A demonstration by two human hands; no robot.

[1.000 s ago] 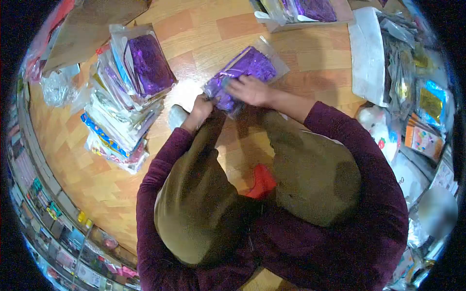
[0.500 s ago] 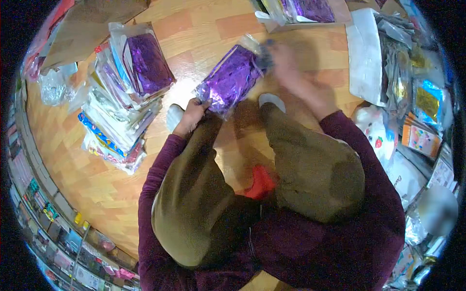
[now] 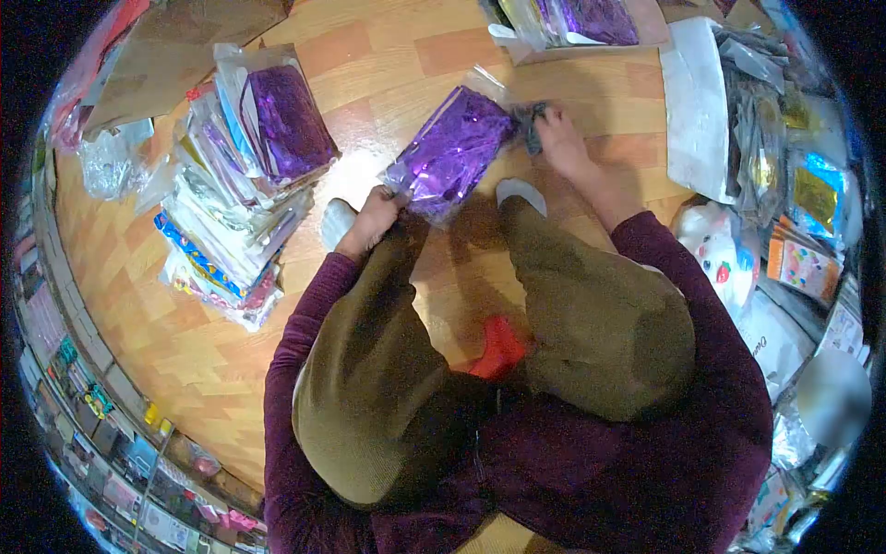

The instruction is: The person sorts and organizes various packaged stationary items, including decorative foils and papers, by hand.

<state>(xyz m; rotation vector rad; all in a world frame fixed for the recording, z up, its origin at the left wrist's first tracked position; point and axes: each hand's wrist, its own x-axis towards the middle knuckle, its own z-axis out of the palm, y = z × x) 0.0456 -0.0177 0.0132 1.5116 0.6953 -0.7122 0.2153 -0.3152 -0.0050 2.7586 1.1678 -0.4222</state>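
A clear plastic packet of shiny purple foil [image 3: 452,152] slants between my feet, its lower left corner pinched in my left hand [image 3: 376,220]. My right hand [image 3: 563,143] is closed on a crumpled dark grey cloth [image 3: 530,127], just off the packet's upper right edge. A clear flap sticks up from the packet's top. To the left, a leaning stack of plastic packets [image 3: 226,198] has another purple foil packet [image 3: 291,120] on top.
A box with more packets [image 3: 591,46] stands at the far side, and a white-sided container of bags [image 3: 697,111] at the right. Red fabric [image 3: 498,349] lies between my legs. A cardboard flap [image 3: 185,55] is at the upper left; shelves [image 3: 101,397] line the lower left.
My right hand, blurred against the packet's edge before, has moved slightly right and down with the grey cloth, away from the packet. My left hand keeps its hold on the corner.
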